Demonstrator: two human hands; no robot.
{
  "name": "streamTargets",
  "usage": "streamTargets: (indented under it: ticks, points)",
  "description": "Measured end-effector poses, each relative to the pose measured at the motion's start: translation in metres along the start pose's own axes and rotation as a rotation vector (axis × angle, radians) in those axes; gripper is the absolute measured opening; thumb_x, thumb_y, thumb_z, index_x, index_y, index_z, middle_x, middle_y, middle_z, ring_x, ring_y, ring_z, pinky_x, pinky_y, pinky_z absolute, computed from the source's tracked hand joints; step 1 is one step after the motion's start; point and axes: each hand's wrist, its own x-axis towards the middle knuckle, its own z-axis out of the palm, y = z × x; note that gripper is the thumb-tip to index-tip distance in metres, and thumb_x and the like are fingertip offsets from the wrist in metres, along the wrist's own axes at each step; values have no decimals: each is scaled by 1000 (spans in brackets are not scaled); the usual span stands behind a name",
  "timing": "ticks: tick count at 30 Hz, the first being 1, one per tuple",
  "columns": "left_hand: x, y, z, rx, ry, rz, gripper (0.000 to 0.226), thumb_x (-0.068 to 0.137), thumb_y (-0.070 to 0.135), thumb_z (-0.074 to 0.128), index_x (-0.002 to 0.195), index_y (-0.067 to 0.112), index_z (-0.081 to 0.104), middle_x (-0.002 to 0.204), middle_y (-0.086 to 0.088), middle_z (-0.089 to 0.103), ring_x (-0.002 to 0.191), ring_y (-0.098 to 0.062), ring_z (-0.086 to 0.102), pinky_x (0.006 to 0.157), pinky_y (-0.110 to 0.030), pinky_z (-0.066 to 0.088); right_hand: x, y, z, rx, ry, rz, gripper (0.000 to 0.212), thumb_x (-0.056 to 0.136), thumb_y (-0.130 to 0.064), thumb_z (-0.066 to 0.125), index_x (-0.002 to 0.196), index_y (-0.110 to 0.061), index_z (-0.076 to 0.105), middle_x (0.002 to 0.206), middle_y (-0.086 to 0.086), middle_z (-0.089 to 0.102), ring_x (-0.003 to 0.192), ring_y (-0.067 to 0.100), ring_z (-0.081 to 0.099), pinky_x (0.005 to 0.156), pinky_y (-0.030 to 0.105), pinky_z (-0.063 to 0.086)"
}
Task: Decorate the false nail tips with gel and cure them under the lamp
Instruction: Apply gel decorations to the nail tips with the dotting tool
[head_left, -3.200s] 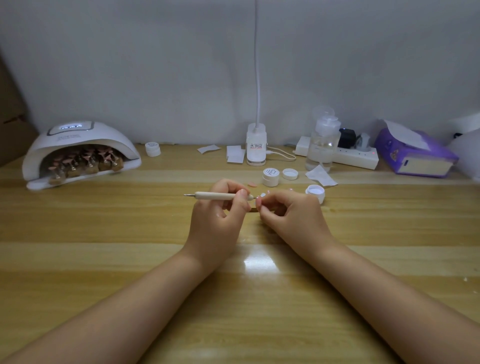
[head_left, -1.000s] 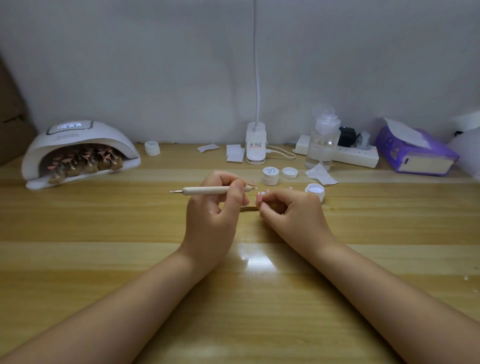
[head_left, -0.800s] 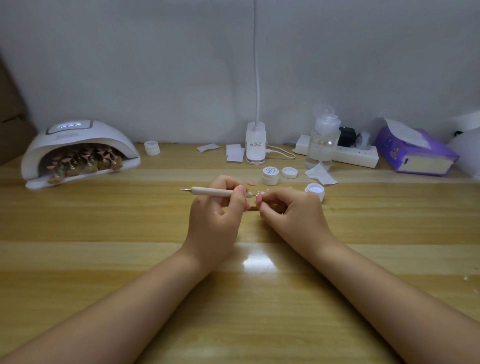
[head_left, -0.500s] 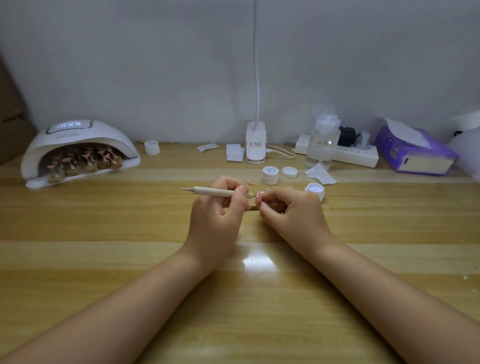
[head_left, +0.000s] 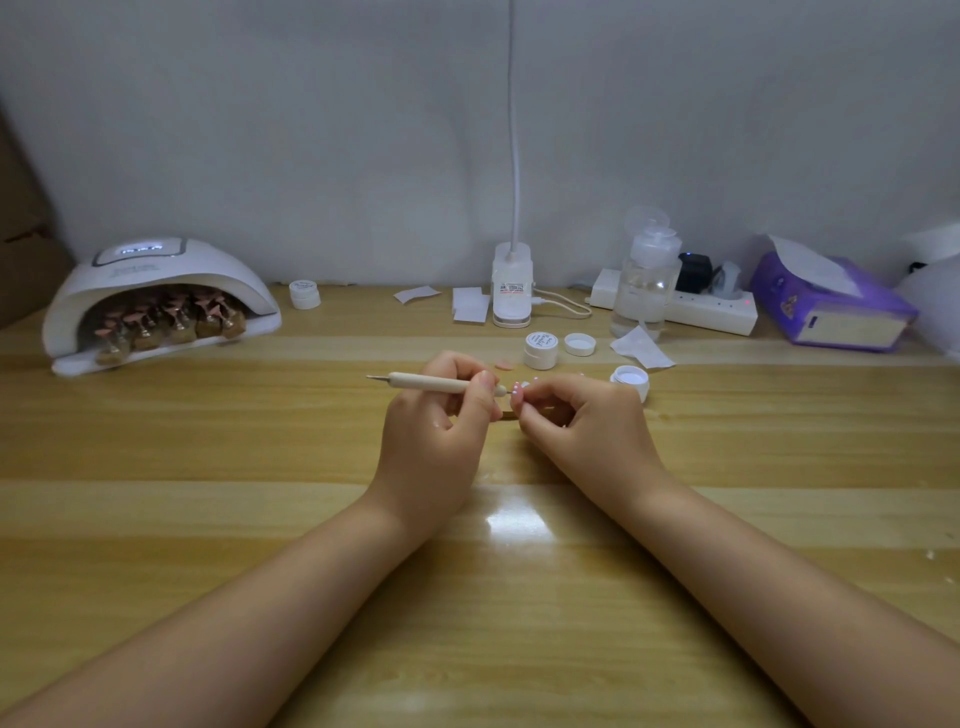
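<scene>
My left hand (head_left: 434, 431) grips the wooden dotting pen (head_left: 436, 383); my right hand (head_left: 582, 426) pinches a small pale nail tip (head_left: 518, 388) mid-table. I'm dotting gel; next, steady placement, then the white dome lamp (head_left: 156, 296) far left.

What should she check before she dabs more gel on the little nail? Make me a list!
1. Dotting pen held firmly in the left hand: ok.
2. Nail tip pinched in the right hand: ok, though mostly hidden.
3. Pen tip meets the nail tip: cannot tell, too small.
4. Open gel pot within reach beside the right hand: ok.
5. Free space inside the curing lamp: cannot tell; nail stands already sit inside.
6. Lamp's display lit: ok.
</scene>
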Motion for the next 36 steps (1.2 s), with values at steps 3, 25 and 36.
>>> streamTargets:
  ticks: [3, 25, 36]
  points:
    - [0, 0, 0, 4, -4, 1, 13, 87, 27, 50, 79, 21, 59, 68, -1, 66, 70, -16, 65, 72, -48, 53, 1, 0, 0, 0, -2, -2, 5, 79, -10, 71, 78, -13, 75, 70, -6, 70, 64, 5, 61, 63, 22, 49]
    - [1, -2, 0, 17, 1, 3, 15, 87, 27, 51, 80, 17, 60, 69, 0, 67, 71, -12, 66, 72, -47, 53, 0, 2, 1, -5, -4, -19, 5, 79, -10, 72, 78, -14, 75, 69, -5, 71, 63, 8, 63, 64, 25, 50]
    - [2, -5, 0, 6, 0, -5, 15, 87, 28, 51, 80, 19, 60, 69, 0, 66, 71, -17, 66, 72, -51, 53, 1, 2, 0, -10, -23, -14, 7, 78, -8, 71, 80, -14, 75, 71, -6, 71, 63, 4, 60, 63, 14, 46]
